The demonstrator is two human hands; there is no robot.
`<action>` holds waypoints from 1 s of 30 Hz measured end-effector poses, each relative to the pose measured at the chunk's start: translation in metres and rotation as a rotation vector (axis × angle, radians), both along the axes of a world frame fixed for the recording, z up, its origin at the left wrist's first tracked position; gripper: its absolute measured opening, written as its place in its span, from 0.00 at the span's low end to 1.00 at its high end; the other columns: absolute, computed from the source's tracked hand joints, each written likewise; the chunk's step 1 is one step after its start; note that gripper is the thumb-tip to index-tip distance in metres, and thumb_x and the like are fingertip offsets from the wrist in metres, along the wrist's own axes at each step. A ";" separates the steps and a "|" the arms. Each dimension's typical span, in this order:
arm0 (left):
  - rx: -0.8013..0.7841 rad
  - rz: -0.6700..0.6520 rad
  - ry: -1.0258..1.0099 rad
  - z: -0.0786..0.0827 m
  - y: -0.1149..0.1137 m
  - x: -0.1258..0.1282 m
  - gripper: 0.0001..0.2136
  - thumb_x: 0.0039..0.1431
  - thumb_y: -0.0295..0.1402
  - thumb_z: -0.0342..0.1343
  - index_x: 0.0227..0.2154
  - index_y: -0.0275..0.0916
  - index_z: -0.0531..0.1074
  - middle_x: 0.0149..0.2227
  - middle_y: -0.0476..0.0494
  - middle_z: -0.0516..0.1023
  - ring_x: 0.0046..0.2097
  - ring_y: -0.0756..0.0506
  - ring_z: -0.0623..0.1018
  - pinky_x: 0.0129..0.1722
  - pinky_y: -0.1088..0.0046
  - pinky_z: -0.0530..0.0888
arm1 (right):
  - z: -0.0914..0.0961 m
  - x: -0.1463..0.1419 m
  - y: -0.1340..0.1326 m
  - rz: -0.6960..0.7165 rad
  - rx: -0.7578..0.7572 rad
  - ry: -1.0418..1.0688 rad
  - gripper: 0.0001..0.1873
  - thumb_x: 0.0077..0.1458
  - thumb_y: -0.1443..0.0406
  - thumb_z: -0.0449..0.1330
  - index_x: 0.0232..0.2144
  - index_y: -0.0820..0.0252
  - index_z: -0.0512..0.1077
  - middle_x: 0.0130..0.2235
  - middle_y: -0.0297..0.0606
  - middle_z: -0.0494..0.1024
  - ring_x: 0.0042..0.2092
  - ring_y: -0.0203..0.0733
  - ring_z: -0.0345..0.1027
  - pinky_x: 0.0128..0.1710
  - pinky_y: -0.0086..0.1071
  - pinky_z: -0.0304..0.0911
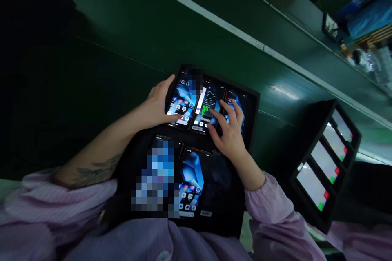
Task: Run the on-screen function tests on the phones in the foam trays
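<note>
A black tray (251,102) lies in front of me with two rows of smartphones, most with lit screens. My left hand (157,104) curls round the left edge of the far-left phone (181,102), thumb on its lower screen. My right hand (229,128) hovers with fingers spread, its fingertips touching the far middle phone (207,106) and the far-right phone (237,106). In the near row, a lit phone (190,181) lies in the middle and a dark-screened phone (218,183) to its right. Both arms wear pink striped sleeves.
A second black tray (309,130) with several white-lit phones stands tilted at the right. The green conveyor surface (122,36) with a white stripe runs behind. Boxes and wrapped goods lie at the far upper right.
</note>
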State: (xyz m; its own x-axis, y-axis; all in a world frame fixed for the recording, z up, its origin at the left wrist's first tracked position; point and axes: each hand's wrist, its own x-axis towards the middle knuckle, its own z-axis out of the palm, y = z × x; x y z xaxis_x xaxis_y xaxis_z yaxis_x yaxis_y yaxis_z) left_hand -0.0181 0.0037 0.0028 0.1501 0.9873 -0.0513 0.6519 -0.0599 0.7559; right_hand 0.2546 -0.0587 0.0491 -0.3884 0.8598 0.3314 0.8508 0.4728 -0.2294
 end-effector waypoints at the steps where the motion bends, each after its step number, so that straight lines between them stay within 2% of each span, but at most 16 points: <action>1: -0.011 0.001 -0.005 0.001 0.000 -0.001 0.63 0.39 0.43 0.77 0.76 0.42 0.47 0.77 0.29 0.53 0.77 0.25 0.57 0.78 0.37 0.58 | 0.000 0.000 0.001 -0.003 0.004 -0.001 0.20 0.71 0.58 0.55 0.60 0.54 0.74 0.69 0.49 0.69 0.75 0.63 0.52 0.72 0.69 0.56; 5: -0.075 -0.053 -0.106 0.007 0.004 -0.008 0.62 0.42 0.47 0.76 0.76 0.41 0.45 0.79 0.29 0.46 0.79 0.25 0.52 0.79 0.36 0.55 | -0.003 -0.002 0.007 -0.011 0.016 -0.010 0.20 0.71 0.56 0.56 0.60 0.53 0.74 0.70 0.49 0.68 0.76 0.65 0.50 0.72 0.69 0.55; 7: -0.099 -0.040 -0.206 0.006 0.010 -0.011 0.60 0.47 0.51 0.72 0.76 0.39 0.42 0.79 0.28 0.47 0.79 0.27 0.55 0.79 0.39 0.57 | -0.005 -0.005 0.011 -0.010 0.030 -0.015 0.20 0.70 0.55 0.57 0.59 0.53 0.75 0.70 0.50 0.67 0.76 0.66 0.49 0.72 0.69 0.55; 9: -0.102 0.018 -0.249 0.003 0.017 -0.011 0.58 0.51 0.51 0.70 0.75 0.38 0.41 0.77 0.26 0.52 0.77 0.30 0.60 0.78 0.43 0.62 | -0.006 -0.010 0.014 -0.011 0.047 -0.024 0.21 0.70 0.54 0.57 0.59 0.52 0.76 0.70 0.49 0.66 0.76 0.67 0.49 0.71 0.69 0.56; 13: -0.049 0.100 -0.080 0.003 0.020 -0.004 0.57 0.46 0.46 0.75 0.74 0.40 0.48 0.74 0.26 0.59 0.77 0.27 0.60 0.77 0.40 0.61 | -0.004 -0.011 0.014 -0.077 0.107 -0.025 0.16 0.70 0.55 0.57 0.51 0.50 0.81 0.68 0.45 0.71 0.74 0.68 0.53 0.70 0.71 0.57; 15: -0.029 0.082 0.003 0.007 0.017 0.000 0.62 0.39 0.46 0.79 0.75 0.41 0.49 0.76 0.27 0.56 0.77 0.22 0.57 0.77 0.35 0.58 | -0.003 -0.008 0.013 -0.129 0.125 0.004 0.14 0.70 0.57 0.57 0.45 0.51 0.82 0.64 0.43 0.75 0.73 0.67 0.55 0.70 0.70 0.56; 17: -0.033 0.066 0.029 0.012 0.013 0.001 0.65 0.35 0.47 0.81 0.75 0.43 0.49 0.77 0.27 0.52 0.77 0.20 0.55 0.78 0.33 0.56 | -0.001 -0.004 0.013 -0.141 0.126 0.032 0.13 0.70 0.59 0.57 0.45 0.50 0.82 0.63 0.43 0.76 0.73 0.65 0.55 0.71 0.68 0.56; 20: -0.096 0.083 -0.037 0.017 0.012 -0.003 0.62 0.41 0.46 0.79 0.75 0.40 0.48 0.77 0.26 0.54 0.77 0.24 0.57 0.79 0.37 0.57 | -0.001 -0.003 0.012 -0.090 0.103 0.026 0.14 0.70 0.59 0.57 0.52 0.48 0.80 0.67 0.42 0.72 0.74 0.64 0.53 0.71 0.67 0.57; 22: -0.133 0.086 -0.103 0.017 0.014 -0.007 0.58 0.48 0.45 0.75 0.75 0.38 0.46 0.76 0.25 0.56 0.77 0.27 0.60 0.79 0.40 0.58 | -0.002 -0.005 0.011 -0.060 0.096 0.009 0.15 0.70 0.60 0.57 0.54 0.48 0.79 0.68 0.42 0.69 0.75 0.64 0.51 0.71 0.67 0.58; 24: -0.137 0.088 -0.128 0.016 0.016 -0.009 0.55 0.51 0.43 0.72 0.75 0.36 0.46 0.76 0.25 0.56 0.77 0.28 0.61 0.79 0.41 0.59 | -0.003 -0.007 0.010 -0.038 0.093 0.004 0.15 0.70 0.60 0.57 0.53 0.49 0.79 0.69 0.43 0.69 0.75 0.65 0.50 0.71 0.68 0.57; 27: -0.100 0.102 -0.067 0.014 0.016 -0.006 0.56 0.46 0.42 0.74 0.74 0.37 0.49 0.77 0.27 0.54 0.77 0.26 0.57 0.79 0.37 0.57 | -0.003 -0.006 0.009 -0.043 0.079 0.009 0.14 0.69 0.61 0.58 0.51 0.48 0.81 0.68 0.42 0.71 0.75 0.66 0.51 0.70 0.69 0.56; 30: -0.060 0.066 0.025 0.010 0.015 -0.004 0.62 0.39 0.47 0.78 0.75 0.43 0.49 0.77 0.28 0.51 0.78 0.22 0.53 0.78 0.32 0.54 | -0.002 -0.003 0.010 -0.110 0.108 0.030 0.12 0.69 0.61 0.57 0.45 0.49 0.82 0.64 0.42 0.74 0.73 0.66 0.55 0.70 0.69 0.57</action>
